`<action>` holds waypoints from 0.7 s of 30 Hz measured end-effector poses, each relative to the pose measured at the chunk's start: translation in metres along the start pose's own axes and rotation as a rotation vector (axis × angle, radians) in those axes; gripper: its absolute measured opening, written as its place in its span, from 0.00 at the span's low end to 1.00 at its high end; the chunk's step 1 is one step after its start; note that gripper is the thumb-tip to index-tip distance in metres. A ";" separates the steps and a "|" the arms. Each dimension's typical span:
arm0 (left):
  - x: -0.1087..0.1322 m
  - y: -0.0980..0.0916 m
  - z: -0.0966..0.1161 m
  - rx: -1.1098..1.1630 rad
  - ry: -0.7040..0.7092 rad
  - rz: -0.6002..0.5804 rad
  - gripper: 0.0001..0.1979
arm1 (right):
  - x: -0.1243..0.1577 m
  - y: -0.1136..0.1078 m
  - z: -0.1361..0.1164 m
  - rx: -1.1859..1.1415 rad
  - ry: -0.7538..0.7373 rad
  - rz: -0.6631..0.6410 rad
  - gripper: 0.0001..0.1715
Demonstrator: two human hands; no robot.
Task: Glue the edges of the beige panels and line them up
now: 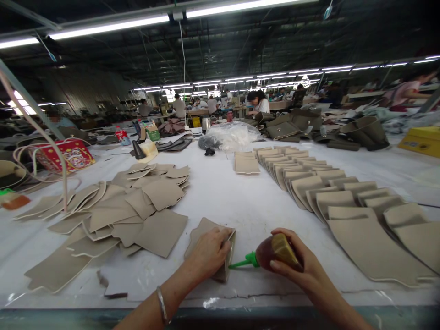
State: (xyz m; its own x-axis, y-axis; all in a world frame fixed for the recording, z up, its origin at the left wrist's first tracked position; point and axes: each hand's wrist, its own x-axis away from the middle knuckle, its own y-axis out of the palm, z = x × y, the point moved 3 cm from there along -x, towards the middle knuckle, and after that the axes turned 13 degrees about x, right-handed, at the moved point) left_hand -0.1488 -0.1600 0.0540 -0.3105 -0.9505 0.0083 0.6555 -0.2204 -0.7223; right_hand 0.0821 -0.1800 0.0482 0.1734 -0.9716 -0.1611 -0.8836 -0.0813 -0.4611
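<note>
Near the table's front edge, my left hand presses on a grey-beige piece, its fingers closed at the folded right edge. My right hand is wrapped round a squeeze bottle of dark amber liquid, lying tilted in the grip. The bottle's green nozzle points left, its tip at the lower right edge of the piece. Left of my left hand lies a loose heap of similar pieces. On the right, folded pieces overlap in long rows.
A small stack lies beyond my hands, with a clear plastic bag behind it. A pale pole and a red patterned box stand left. A yellow box sits far right. Other people work in the background.
</note>
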 end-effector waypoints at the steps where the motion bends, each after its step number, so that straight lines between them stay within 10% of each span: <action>1: 0.000 0.000 0.000 -0.004 -0.002 0.000 0.22 | 0.002 0.001 0.001 -0.010 0.001 -0.016 0.29; 17: 0.002 0.000 0.002 -0.017 -0.038 0.005 0.22 | 0.017 0.005 0.008 0.022 0.040 0.100 0.28; 21: 0.002 0.000 0.003 -0.002 -0.031 -0.002 0.22 | 0.021 0.010 0.010 -0.059 0.031 -0.034 0.28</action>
State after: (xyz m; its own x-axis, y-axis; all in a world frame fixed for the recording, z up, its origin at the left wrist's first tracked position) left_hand -0.1479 -0.1625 0.0561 -0.2898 -0.9566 0.0312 0.6533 -0.2216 -0.7239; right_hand 0.0816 -0.1990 0.0315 0.1915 -0.9743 -0.1190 -0.9017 -0.1267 -0.4134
